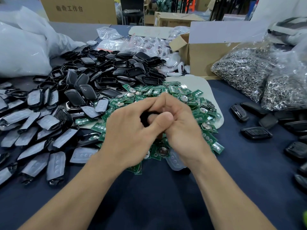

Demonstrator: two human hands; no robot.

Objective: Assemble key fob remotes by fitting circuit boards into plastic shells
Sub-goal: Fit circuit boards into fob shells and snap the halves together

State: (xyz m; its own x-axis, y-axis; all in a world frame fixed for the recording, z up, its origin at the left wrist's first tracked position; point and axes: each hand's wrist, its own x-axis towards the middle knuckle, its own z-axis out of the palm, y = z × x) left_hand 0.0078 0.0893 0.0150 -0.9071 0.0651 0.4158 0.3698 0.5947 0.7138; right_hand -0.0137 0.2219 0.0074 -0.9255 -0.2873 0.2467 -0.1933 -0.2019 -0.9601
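My left hand (127,133) and my right hand (181,123) meet above the middle of the table, fingers curled together around a small black key fob shell (145,117). Only a dark sliver of the shell shows between the thumbs; the rest is hidden. Beneath the hands spreads a heap of green circuit boards (196,100) with round silver batteries. To the left lies a pile of black plastic shells (116,70), and nearer me are shell halves with grey rubber button pads (46,122).
Closed black fobs (255,131) lie at the right on the dark blue table (157,196). Clear bags of metal key rings (249,70) sit at the far right beside a cardboard box (206,55). White plastic bags (21,50) fill the far left.
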